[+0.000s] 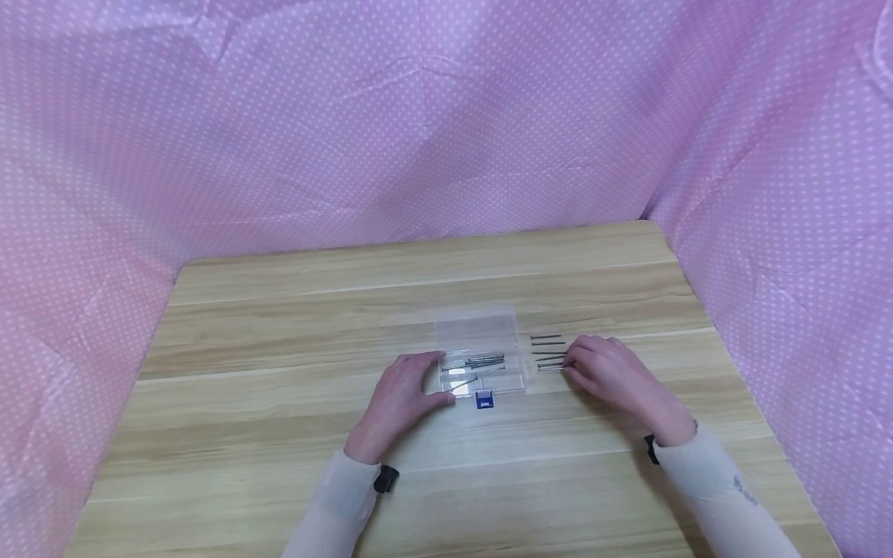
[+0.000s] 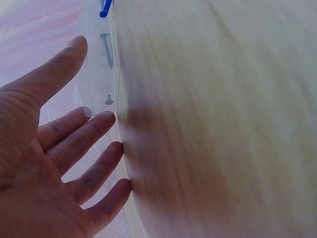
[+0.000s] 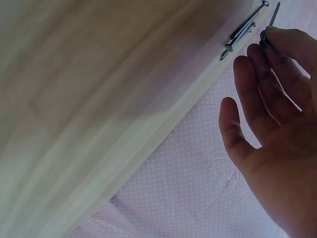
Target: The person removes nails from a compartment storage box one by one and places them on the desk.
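Observation:
A clear plastic box stands with its lid laid back and its blue latch toward me. Inside lie several nails, most in the rear compartment and one slanting in the front. My left hand holds the box's left end between thumb and forefinger, the other fingertips resting on the table. To the right of the box, my right hand pinches a nail between thumb and fingertips, close over a column of nails lying on the wood.
The wood-grain table extends around the box on every side. Pink dotted cloth hangs behind the table and along both sides. Black straps circle both wrists at the pale sleeves.

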### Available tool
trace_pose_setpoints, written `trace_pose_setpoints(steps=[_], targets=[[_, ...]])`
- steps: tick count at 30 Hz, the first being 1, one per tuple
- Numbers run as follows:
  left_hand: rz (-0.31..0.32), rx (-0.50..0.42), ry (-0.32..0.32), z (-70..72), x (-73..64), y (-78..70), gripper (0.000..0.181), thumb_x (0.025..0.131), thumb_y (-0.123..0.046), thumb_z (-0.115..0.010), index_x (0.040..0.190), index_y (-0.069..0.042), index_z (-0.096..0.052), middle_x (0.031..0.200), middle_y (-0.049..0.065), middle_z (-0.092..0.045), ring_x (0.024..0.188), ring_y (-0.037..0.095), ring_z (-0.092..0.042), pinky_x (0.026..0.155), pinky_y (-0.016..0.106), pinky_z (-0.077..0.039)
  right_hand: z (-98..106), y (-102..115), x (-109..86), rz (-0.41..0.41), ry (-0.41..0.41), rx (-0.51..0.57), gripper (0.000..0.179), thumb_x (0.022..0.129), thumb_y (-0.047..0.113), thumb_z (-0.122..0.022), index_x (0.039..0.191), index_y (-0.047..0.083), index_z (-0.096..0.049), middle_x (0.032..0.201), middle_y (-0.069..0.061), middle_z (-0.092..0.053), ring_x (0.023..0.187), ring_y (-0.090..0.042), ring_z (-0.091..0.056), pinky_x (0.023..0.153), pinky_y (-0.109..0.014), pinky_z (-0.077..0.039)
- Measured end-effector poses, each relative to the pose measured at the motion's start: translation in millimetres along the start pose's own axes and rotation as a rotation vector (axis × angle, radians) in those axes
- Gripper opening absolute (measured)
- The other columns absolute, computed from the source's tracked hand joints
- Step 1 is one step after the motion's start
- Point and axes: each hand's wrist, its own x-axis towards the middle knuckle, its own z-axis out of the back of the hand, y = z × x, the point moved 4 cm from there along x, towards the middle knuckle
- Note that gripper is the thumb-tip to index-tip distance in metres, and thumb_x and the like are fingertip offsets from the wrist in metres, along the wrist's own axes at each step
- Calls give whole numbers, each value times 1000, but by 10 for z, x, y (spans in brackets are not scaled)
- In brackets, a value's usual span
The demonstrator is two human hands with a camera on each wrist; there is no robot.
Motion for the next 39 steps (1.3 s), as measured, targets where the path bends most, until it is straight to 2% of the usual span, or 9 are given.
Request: trace_pose_setpoints(steps=[6, 17, 26, 30, 33, 39], targets=[[2, 3, -2, -4, 4, 6, 73, 81, -40, -88, 142, -9, -62, 139, 11, -65, 130, 34, -56, 110, 51, -45, -26, -31, 20, -4, 33, -12, 9, 87, 9, -81, 92, 12, -75, 95, -2, -69, 88, -23, -67, 76, -47, -57], [-3, 3, 7, 0, 11, 7, 74, 81, -41, -88, 143, -10, -61, 140, 12, -65, 131, 34, -55, 111, 51, -44, -46, -63, 46, 32, 15, 8, 11, 83, 4, -82, 88, 10, -74, 90, -3, -66, 83, -22, -64, 75, -43, -58], [3, 5, 13, 8, 18, 1, 74, 81, -41, -88, 143, -10, -61, 140, 12, -64, 131, 35, -55, 111, 52, -44, -40, -71, 62, 2, 51, 3, 10, 84, 5, -81, 89, 11, -75, 91, -3, -66, 86, -25, -65, 77, -47, -57], [-5, 8, 10, 11, 18, 2, 73, 81, -40, -88, 143, -10, -61, 140, 12, -65, 131, 35, -55, 110, 51, -45, -36, -63, 73, -22, 54, -3, 8, 86, 10, -82, 89, 12, -75, 92, -3, -67, 87, -25, -66, 77, -49, -57], [-8, 13, 10, 13, 19, 7, 73, 82, -40, -88, 143, -10, -61, 140, 12, -65, 130, 35, -55, 110, 51, -45, -29, -20, 100, 4, 10, -10, 9, 86, 14, -82, 92, 11, -75, 94, -4, -69, 87, -25, -66, 79, -48, -58], [-2, 12, 12, 13, 16, 15, 74, 81, -40, -88, 143, -10, -61, 140, 12, -64, 131, 35, -55, 110, 52, -45, 18, 186, 214, 93, -140, -13, 12, 83, 11, -83, 92, 9, -74, 93, -6, -69, 87, -27, -67, 77, -50, -57]])
